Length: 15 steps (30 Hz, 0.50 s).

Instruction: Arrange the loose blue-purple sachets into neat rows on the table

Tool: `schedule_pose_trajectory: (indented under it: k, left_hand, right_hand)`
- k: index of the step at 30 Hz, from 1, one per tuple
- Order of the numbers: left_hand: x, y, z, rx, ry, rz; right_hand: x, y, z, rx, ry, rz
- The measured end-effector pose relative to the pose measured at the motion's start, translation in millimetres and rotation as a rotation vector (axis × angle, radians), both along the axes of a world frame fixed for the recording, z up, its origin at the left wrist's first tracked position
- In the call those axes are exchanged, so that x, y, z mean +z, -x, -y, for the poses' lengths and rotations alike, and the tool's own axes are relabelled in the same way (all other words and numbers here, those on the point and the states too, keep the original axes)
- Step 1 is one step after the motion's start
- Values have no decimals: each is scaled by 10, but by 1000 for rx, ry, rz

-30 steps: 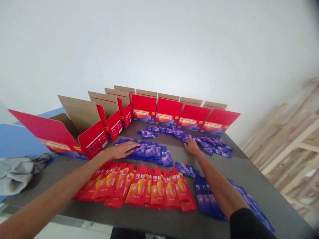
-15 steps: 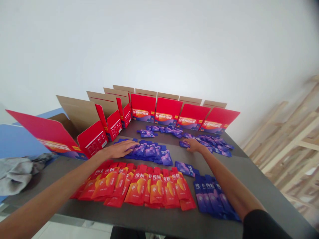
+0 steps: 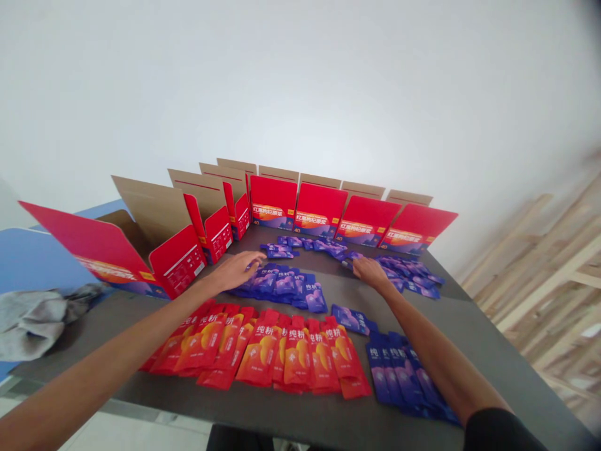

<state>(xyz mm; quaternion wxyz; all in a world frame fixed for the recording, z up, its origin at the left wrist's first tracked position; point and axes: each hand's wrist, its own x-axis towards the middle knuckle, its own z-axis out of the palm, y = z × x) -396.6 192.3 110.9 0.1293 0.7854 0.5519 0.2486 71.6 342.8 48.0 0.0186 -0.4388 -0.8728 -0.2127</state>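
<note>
My left hand point(image 3: 237, 271) is open above the far end of a row of purple sachets point(image 3: 291, 285), fingertips reaching toward a small purple heap point(image 3: 280, 252). My right hand point(image 3: 370, 273) rests on loose purple sachets point(image 3: 406, 272), fingers together, and I see nothing held in it. Beside its fingertips lies another sachet point(image 3: 347, 264). Under my forearms a row of overlapping red sachets point(image 3: 277, 351) lies nearest me. To its right sits a block of purple sachets point(image 3: 399, 376), partly hidden by my right forearm.
Open red cartons with kraft flaps point(image 3: 273, 202) stand along the far and left edges of the dark grey table point(image 3: 282, 419). A grey cloth point(image 3: 32, 319) lies at the left edge, over a blue surface point(image 3: 42, 263). Wooden slats point(image 3: 554, 294) lean at right.
My left hand has lifted off the purple row and moved forward. My right hand has shifted slightly right among the loose sachets.
</note>
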Motion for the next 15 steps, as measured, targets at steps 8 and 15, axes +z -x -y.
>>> schedule_pose_trajectory:
  k: [8,15]
  left_hand:
    - [338,-327,-6,165,884,744]
    - [246,-434,75,228,733,793]
  right_hand:
    - [636,1129,418,742,-250,-166]
    - [802,2026,686,767,-6,-234]
